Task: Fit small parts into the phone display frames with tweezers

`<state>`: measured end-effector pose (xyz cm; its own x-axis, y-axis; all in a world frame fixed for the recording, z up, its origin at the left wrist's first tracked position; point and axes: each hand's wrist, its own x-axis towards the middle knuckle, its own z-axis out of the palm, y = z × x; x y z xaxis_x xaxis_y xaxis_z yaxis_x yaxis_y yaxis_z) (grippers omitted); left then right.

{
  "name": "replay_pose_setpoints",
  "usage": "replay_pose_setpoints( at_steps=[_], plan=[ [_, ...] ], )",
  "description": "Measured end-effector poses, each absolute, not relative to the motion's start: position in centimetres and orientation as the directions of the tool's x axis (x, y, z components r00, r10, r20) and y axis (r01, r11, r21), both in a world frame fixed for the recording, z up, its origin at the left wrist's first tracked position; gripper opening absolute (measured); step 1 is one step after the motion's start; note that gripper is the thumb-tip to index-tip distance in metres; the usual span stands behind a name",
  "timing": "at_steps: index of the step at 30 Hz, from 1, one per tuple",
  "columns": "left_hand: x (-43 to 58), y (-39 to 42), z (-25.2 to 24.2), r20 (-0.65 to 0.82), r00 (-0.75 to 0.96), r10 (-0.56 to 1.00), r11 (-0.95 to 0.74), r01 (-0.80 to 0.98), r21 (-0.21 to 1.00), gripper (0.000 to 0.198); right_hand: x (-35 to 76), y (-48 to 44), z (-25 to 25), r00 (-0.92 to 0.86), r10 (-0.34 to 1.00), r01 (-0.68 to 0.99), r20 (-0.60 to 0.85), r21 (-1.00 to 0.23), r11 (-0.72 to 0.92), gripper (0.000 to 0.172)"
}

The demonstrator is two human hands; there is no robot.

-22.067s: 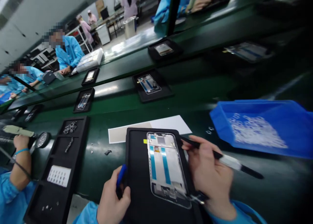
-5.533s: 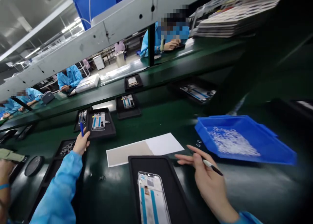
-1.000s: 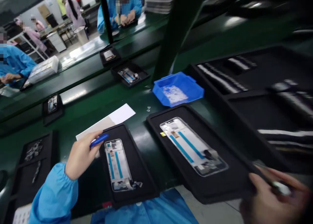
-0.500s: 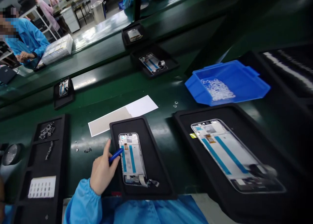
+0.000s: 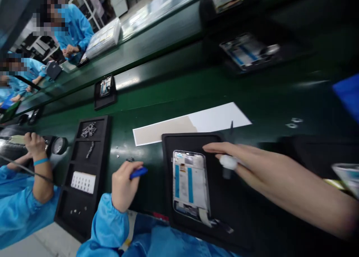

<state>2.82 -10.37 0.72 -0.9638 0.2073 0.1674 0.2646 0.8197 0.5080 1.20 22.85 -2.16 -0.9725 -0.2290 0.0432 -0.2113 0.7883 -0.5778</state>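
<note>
My left hand (image 5: 123,184) is closed around a short blue pen-like tool (image 5: 138,172), held to the left of a black tray (image 5: 181,139). In that tray lies a phone screen frame (image 5: 183,182), inner side up, with two blue strips and a loose flex cable (image 5: 205,216) at its lower end. My right hand (image 5: 232,154) reaches in over the tray's right part, fingers closed. With it is a slim tool (image 5: 227,163) showing a dark pointed tip above and a white and grey end below; its middle is hidden by the hand.
Left stands a black compartment tray (image 5: 95,163) with small parts and a white card (image 5: 83,182). A white and beige sheet (image 5: 218,118) lies behind my tray. A co-worker's hand (image 5: 35,145) is at far left. A blue bin (image 5: 349,96) shows at the right edge.
The view has swung left. My right hand has come in with the slim tool. My left hand has drawn the blue tool away from the phone frame and curled its index finger.
</note>
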Motion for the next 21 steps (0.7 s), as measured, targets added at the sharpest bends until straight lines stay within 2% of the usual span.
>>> replay_pose_setpoints(
  at_steps=[2, 5, 7, 10, 16, 18, 21],
  plan=[
    [2.0, -13.2, 0.2, 0.249, -0.968, 0.029, 0.889, 0.139, 0.437, 0.018, -0.6, 20.9, -2.5, -0.947, -0.320, -0.270, 0.015, -0.579, 0.769, 0.045],
    [1.1, -16.0, -0.7, 0.238, -0.967, -0.094, 0.928, 0.002, 0.373, 0.015, -2.0, 19.5, -3.8, -0.945, -0.325, -0.245, -0.023, -0.606, 0.756, 0.043],
    [0.9, -16.1, -1.3, 0.203, -0.977, -0.062, 0.921, 0.022, 0.389, 0.013, -2.4, 19.4, -4.9, -0.944, -0.329, -0.240, -0.014, -0.656, 0.716, 0.038],
    [0.9, -14.8, -2.0, 0.170, -0.983, 0.065, 0.915, 0.127, 0.382, 0.015, -2.6, 19.7, -6.0, -0.944, -0.329, -0.235, 0.005, -0.711, 0.663, 0.032],
    [0.4, -13.2, -2.1, 0.104, -0.969, 0.224, 0.954, 0.240, 0.180, 0.025, -1.9, 19.7, -4.6, -0.932, -0.359, -0.221, -0.043, -0.718, 0.660, 0.034],
    [0.3, -13.4, -2.0, 0.088, -0.966, 0.241, 0.945, 0.255, 0.203, 0.023, -1.8, 19.6, -4.1, -0.927, -0.369, -0.210, -0.067, -0.724, 0.657, 0.036],
    [0.2, -13.7, -1.8, 0.080, -0.972, 0.223, 0.913, 0.237, 0.332, 0.017, -1.9, 19.7, -4.0, -0.925, -0.368, -0.182, -0.093, -0.742, 0.645, 0.036]
  ],
)
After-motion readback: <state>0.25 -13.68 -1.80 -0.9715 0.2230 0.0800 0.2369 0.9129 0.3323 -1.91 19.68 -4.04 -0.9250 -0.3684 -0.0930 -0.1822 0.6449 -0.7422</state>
